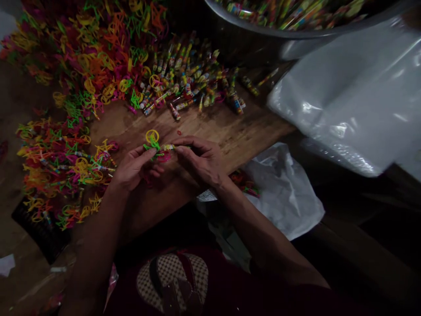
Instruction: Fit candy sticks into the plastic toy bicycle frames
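Over the wooden board, my left hand [136, 164] pinches a small plastic toy bicycle [153, 142] with a green frame, a yellow wheel and a pink wheel. My right hand [202, 158] is closed on a thin candy tube [169, 148] with a printed yellowish wrapper. The tube's left end meets the toy bicycle's frame between the two hands; whether it is fixed there I cannot tell. Behind the hands lies a pile of similar candy tubes [187, 83]. To the left is a heap of toy bicycles [66, 164], some with tubes among them.
A larger heap of colourful toy bicycles [95, 48] rises at the back left. A metal basin [263, 30] holding many tubes stands at the back right. Clear plastic bags [348, 96] lie on the right, and another plastic bag [283, 193] hangs below the wooden board [223, 131].
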`<action>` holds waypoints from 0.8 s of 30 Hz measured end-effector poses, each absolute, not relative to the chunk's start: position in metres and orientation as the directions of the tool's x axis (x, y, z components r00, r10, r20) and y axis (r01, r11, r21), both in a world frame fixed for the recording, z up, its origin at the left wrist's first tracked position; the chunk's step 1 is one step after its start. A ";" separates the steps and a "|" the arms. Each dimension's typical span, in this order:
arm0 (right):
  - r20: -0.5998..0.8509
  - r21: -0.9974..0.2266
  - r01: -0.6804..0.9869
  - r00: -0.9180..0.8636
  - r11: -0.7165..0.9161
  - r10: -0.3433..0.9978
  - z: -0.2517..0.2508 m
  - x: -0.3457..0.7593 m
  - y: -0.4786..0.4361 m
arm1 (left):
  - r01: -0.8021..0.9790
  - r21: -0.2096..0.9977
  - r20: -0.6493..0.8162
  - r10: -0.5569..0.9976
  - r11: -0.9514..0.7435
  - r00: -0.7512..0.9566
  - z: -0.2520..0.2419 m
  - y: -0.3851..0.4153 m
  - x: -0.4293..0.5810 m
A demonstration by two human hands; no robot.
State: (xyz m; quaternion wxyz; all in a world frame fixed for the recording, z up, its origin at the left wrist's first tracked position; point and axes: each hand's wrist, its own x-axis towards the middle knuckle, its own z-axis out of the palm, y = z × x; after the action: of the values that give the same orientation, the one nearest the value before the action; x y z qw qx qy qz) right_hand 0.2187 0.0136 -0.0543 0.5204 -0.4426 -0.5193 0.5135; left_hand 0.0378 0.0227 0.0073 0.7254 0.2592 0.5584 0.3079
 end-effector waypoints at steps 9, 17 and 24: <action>0.107 -0.991 -0.096 -0.160 0.092 0.981 -0.057 0.228 0.016 | -0.082 0.720 -0.652 0.711 0.690 0.263 0.008 0.021 0.042; 0.054 -0.996 -0.082 -0.219 0.037 0.974 -0.067 0.235 0.012 | -0.011 0.678 -0.690 0.642 0.735 0.334 0.003 0.016 0.043; 0.280 -0.914 0.200 -0.323 0.354 0.904 -0.041 0.246 0.008 | 0.022 0.699 -0.690 0.667 0.714 0.282 -0.001 0.014 0.047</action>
State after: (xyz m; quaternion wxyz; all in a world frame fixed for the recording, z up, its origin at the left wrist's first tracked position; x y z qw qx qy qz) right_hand 0.2464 0.0076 -0.0411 0.4292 -0.3930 -0.7021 0.4104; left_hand 0.0470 0.0145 -0.0015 0.7387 0.3086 0.5581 0.2182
